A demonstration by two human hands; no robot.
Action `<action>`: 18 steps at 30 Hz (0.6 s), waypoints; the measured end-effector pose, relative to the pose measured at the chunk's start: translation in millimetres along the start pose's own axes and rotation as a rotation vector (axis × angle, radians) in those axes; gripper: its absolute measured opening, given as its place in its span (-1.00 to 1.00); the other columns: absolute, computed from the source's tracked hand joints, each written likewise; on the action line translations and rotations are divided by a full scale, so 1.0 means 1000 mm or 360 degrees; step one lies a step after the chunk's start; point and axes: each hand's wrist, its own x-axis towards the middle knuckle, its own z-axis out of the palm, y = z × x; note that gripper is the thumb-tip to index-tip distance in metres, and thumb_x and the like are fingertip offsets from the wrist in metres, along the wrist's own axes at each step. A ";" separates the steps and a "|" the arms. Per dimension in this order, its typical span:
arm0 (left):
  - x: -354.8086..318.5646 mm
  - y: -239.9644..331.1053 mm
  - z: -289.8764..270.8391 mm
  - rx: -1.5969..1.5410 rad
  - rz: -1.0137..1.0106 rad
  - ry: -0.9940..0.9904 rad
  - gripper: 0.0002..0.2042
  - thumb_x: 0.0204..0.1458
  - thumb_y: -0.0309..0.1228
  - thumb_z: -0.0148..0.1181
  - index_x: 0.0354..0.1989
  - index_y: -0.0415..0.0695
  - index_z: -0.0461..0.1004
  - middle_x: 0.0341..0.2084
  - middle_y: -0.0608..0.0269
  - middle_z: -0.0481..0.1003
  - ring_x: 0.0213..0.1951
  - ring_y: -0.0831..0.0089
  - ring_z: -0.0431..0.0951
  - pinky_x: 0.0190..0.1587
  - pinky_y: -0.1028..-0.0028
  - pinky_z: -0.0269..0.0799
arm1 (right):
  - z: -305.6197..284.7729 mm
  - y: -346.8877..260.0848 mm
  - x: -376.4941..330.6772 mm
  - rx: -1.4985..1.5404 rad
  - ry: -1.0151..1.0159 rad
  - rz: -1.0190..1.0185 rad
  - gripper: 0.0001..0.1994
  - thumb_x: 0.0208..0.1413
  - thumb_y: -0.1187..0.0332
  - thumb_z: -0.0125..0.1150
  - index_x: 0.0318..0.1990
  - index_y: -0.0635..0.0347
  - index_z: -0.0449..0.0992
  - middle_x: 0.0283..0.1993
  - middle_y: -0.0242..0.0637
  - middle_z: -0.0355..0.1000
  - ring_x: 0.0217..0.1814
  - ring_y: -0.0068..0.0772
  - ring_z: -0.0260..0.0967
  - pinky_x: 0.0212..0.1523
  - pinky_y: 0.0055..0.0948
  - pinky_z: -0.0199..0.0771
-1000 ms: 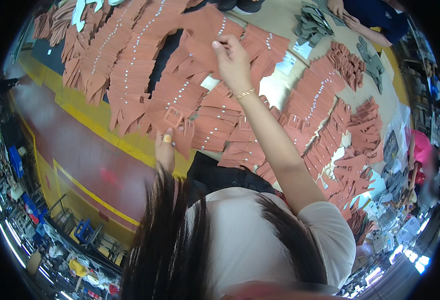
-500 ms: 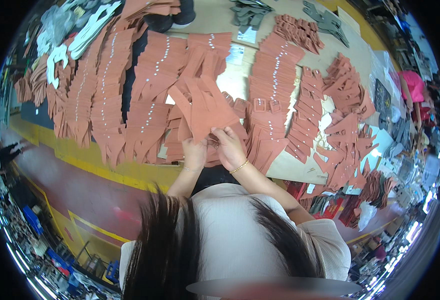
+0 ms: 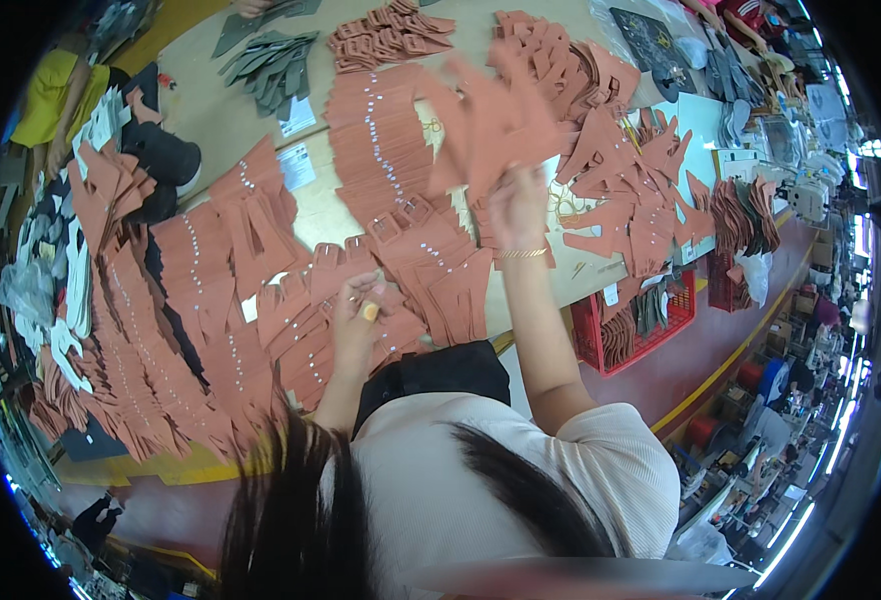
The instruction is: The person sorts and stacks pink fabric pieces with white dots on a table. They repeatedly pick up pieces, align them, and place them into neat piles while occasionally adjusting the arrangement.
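My right hand (image 3: 519,212), a gold bracelet at its wrist, reaches out over the table. Its fingers are closed on the lower edge of reddish-brown cut leather pieces (image 3: 506,140), which are smeared by motion above the hand. My left hand (image 3: 356,318) is nearer to me, over overlapping brown strap pieces (image 3: 301,315). Its fingers are curled together, and a small yellow thing (image 3: 370,312) shows on it. Whatever its fingertips pinch is too small to name. Beyond the hands lies a long fanned row of brown pieces (image 3: 376,130) dotted with small white marks.
Brown cut-outs (image 3: 611,230) spread at the right, beside scissors (image 3: 564,203). Below the table edge stands a red crate (image 3: 651,350). Grey-green pieces (image 3: 276,70) and paper sheets (image 3: 297,167) lie at the far side. A person in yellow (image 3: 56,100) is at far left.
The view has turned right. My hands have come apart: the right has carried the brown leather out to the right, while the left has stayed near the table's front edge.
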 end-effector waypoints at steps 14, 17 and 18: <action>0.012 -0.015 -0.075 0.0216 -0.0210 0.0548 -0.82 0.22 -0.34 -0.01 -0.08 -0.12 0.35 -0.28 0.28 0.49 -0.48 0.65 0.40 -0.43 0.60 0.29 | -0.171 0.045 0.282 0.0169 0.1086 0.0030 -0.75 0.03 0.48 0.01 -0.09 0.19 0.38 -0.10 -0.18 0.40 -0.04 -0.14 0.37 0.08 -0.03 0.41; 0.014 -0.031 -0.088 0.0146 -0.0026 0.0392 -0.78 0.17 -0.39 0.02 -0.05 -0.18 0.35 -0.36 0.33 0.46 -0.48 0.65 0.38 -0.42 0.63 0.29 | -0.171 0.040 0.283 0.0188 0.1161 0.0122 -0.68 0.08 0.34 0.13 -0.05 0.31 0.32 -0.05 -0.12 0.36 -0.02 -0.08 0.35 0.14 0.00 0.36; 0.011 -0.037 -0.092 0.0132 -0.0028 0.0382 -0.77 0.15 -0.41 0.01 -0.04 -0.19 0.34 -0.37 0.37 0.45 -0.49 0.67 0.36 -0.41 0.65 0.28 | -0.170 0.040 0.277 0.0098 0.1116 0.0210 -0.62 0.06 0.32 0.18 -0.01 0.31 0.29 -0.05 -0.09 0.35 -0.03 -0.07 0.36 0.11 -0.02 0.39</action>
